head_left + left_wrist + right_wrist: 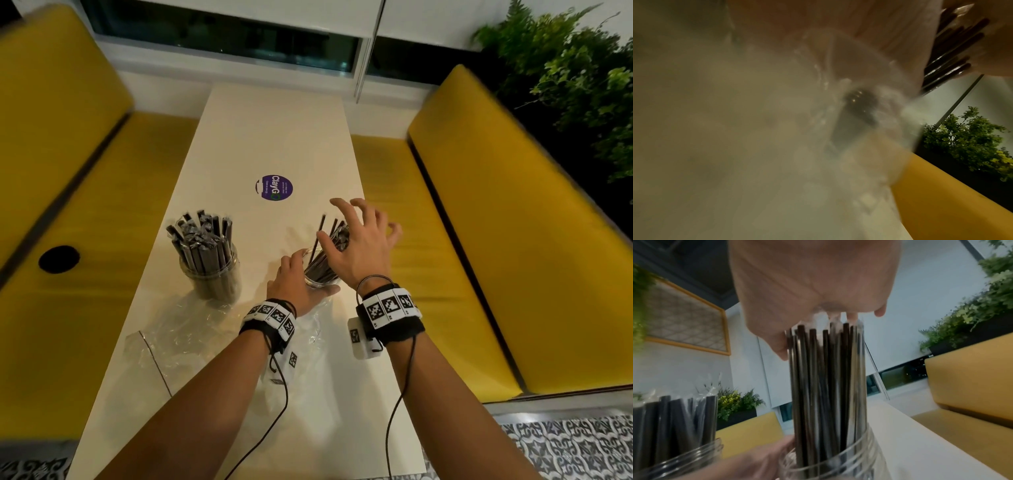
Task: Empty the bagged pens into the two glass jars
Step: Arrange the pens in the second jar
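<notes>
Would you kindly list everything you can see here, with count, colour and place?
Left jar: one, clear glass, on the table's left side, packed with wrapped black pens.
Right jar: one, clear glass, mid-table, holding thin black pens.
Bags: clear plastic, count unclear, lying flat near the table's front, in front of the jars.
Sticker: one, purple, round, on the table beyond the jars.
Table: one, cream, between the benches.
Benches: two, yellow, either side.
Plants: green, top right.
Left hand: grips the right jar.
Right hand: fingers spread, over the thin pens' tops.
</notes>
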`<state>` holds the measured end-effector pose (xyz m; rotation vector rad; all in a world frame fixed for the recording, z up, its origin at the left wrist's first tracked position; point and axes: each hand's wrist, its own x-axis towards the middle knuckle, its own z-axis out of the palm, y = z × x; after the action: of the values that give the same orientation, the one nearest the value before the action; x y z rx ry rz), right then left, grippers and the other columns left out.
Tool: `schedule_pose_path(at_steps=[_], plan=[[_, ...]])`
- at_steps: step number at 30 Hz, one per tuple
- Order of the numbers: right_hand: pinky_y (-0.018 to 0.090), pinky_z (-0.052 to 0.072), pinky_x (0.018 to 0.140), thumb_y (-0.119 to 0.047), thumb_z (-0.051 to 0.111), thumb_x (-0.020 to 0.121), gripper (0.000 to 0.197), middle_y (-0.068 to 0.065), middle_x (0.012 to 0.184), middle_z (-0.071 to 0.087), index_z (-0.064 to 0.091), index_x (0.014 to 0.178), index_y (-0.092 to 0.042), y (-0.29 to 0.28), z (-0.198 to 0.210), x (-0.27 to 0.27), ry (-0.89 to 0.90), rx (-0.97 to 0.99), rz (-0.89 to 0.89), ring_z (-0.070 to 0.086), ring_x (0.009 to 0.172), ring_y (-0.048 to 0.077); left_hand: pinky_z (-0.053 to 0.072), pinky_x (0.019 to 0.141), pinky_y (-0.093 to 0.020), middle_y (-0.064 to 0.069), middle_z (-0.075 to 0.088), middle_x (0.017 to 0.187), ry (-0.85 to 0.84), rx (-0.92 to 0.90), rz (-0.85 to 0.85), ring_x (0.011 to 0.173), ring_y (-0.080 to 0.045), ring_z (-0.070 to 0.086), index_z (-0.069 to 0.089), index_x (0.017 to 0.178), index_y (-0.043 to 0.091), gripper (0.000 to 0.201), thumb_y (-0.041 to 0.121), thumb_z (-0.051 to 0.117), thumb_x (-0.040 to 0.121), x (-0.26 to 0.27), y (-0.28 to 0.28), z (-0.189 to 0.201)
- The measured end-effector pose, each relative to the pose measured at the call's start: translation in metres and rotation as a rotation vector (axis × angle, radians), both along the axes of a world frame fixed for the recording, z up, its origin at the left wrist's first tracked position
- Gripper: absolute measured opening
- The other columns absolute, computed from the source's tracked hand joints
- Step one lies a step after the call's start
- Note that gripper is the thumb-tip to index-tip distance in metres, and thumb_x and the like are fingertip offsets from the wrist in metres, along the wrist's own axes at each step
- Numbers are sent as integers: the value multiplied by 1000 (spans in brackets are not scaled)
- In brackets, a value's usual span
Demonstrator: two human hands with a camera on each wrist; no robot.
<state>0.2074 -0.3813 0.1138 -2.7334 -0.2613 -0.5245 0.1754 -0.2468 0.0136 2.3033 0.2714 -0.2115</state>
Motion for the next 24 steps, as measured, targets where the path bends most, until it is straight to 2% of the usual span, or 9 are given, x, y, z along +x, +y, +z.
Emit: schedule_pose_path(at_steps=[2, 5, 8, 11, 14, 17, 20, 22, 24], plan=[[50, 36, 108, -65, 58, 91, 58, -3, 152, 47, 49, 145, -46, 0, 1, 5, 14, -5, 111, 43, 138, 26, 49, 109, -55, 0, 38, 154, 7, 5, -1, 143, -26, 48, 25, 161, 28, 119, 78, 80, 68, 0, 0, -1], [43, 51, 99, -43, 65, 97, 36, 0, 137, 61, 66, 131, -30, 2, 0, 17, 28, 109, 235, 57, 121, 25, 50, 108, -56, 0, 39, 153, 5, 11, -7, 141, -26, 50, 26, 160, 30, 118, 81, 78, 67, 1, 0, -1], [42, 58, 85, -16, 68, 96, 12, 2, 105, 70, 73, 106, -14, 5, -1, 23, 15, 240, 210, 62, 96, 21, 50, 108, -56, 0, 39, 153, 10, 13, -8, 140, -26, 51, 27, 159, 31, 118, 83, 78, 65, 1, 1, -2], [34, 59, 85, -9, 63, 97, 16, 2, 104, 67, 71, 112, -12, 3, -1, 23, 12, 392, 127, 61, 90, 14, 50, 108, -56, 1, 42, 151, -2, 5, -3, 139, -25, 52, 29, 157, 32, 116, 81, 79, 65, 1, 0, -3], [36, 51, 89, -18, 56, 103, 24, 0, 104, 65, 71, 122, -17, 0, 1, 22, -20, 328, 148, 60, 90, 17, 50, 109, -55, 2, 42, 150, -7, 1, 2, 139, -24, 52, 29, 157, 33, 115, 80, 80, 65, 1, 0, -3], [46, 36, 105, -43, 41, 108, 38, -5, 110, 70, 73, 116, -24, -1, 5, 20, 101, 68, 154, 60, 108, 21, 50, 108, -56, 1, 43, 149, -14, 0, 5, 138, -24, 52, 30, 156, 33, 114, 79, 80, 65, 1, 0, -3], [50, 33, 110, -64, 31, 102, 57, -5, 126, 67, 64, 131, -28, -2, 18, 20, 121, 85, 98, 55, 124, 20, 50, 107, -55, 2, 43, 148, -13, 5, 6, 138, -24, 52, 31, 156, 32, 114, 78, 81, 65, 1, 0, -3], [48, 36, 109, -66, 40, 98, 55, -6, 131, 63, 52, 141, -34, -2, 27, 24, 85, 72, 130, 53, 125, 17, 50, 108, -54, 2, 43, 148, -10, 11, 11, 139, -24, 51, 30, 157, 32, 114, 78, 80, 66, 0, 0, -3], [46, 38, 107, -57, 55, 97, 47, -8, 128, 65, 50, 142, -42, 2, 30, 32, 149, -9, 243, 57, 119, 14, 50, 108, -54, 2, 42, 149, -7, 23, 6, 139, -24, 51, 29, 158, 31, 115, 79, 79, 66, 1, 0, -3]])
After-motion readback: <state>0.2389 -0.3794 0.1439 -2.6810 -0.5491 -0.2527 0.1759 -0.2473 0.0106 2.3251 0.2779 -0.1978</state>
